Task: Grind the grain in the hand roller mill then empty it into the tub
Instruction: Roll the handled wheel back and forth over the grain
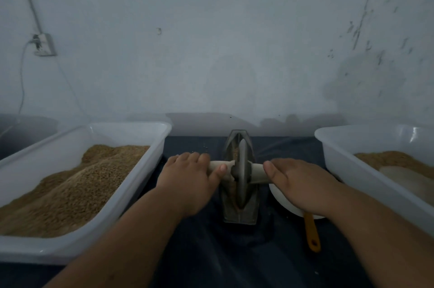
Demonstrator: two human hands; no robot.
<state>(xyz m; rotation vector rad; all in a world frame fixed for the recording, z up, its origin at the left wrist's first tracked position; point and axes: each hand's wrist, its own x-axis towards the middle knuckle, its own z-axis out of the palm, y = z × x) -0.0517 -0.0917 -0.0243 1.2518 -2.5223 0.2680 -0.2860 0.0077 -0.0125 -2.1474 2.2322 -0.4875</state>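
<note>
Two bare forearms reach over a dark blue cloth towards a hand roller mill. An orange-handled white scoop lies just right of the mill, partly under the right wrist. The left hand wraps its fingers over the left handle, thumb on the near side. The right hand closes over the right handle, thumb pressed against it and fingertips out of sight. The mill's grey wheel stands upright in its narrow metal trough, midway between two white tubs. The left tub is heaped with brown grain. The right tub holds brown and paler material. Behind, a socket and its cable hang on a pale, stained wall.
</note>
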